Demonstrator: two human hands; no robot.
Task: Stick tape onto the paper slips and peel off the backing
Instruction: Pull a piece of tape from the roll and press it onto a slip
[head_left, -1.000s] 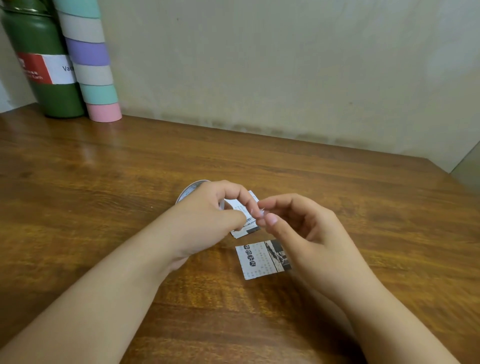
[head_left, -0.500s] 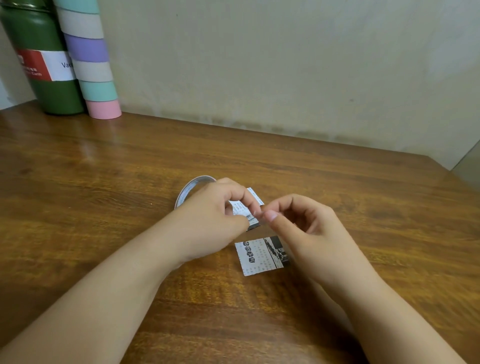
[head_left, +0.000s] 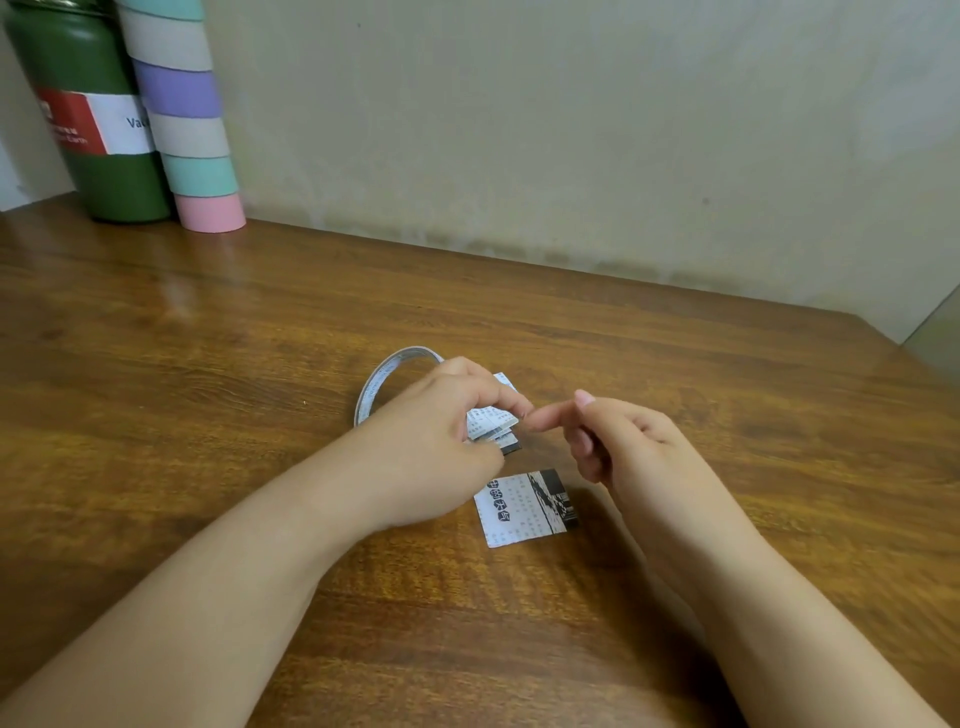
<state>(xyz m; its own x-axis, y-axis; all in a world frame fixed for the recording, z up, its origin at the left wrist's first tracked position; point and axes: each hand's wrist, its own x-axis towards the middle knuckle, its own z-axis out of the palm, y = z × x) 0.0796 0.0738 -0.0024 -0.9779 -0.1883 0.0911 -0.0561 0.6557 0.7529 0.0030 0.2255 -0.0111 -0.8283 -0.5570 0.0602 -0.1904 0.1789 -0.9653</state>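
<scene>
Since the earlier frame the right hand (head_left: 618, 441) has drawn away from the held slips (head_left: 491, 423) toward 3 o'clock; its forefinger, then pinched at their edge, now points toward 9 o'clock with its tip just beside the left forefinger. Whether it pinches a strip of backing cannot be told. The left hand (head_left: 441, 436) has kept its grip and place.

Nearest the viewer, at 6 o'clock of the hands, a loose slip (head_left: 524, 506) lies flat on the table (head_left: 208, 364), printed in black on white, its long axis running from 8 to 2 o'clock, its dark end toward 3 o'clock.

Above it, the left hand is curled, forefinger and thumb pinching the small stack of slips; the stack tilts, its long axis from 11 to 5 o'clock. The right hand is half closed: forefinger extended, the other fingers curled into the palm.

Behind the left hand, at 11 o'clock, a tape roll (head_left: 387, 371) lies on the table, partly hidden by the knuckles.

Farthest, at 10 o'clock by the wall, a green bottle (head_left: 88, 130) stands upright, and a striped tube (head_left: 189, 135) stands touching it.
</scene>
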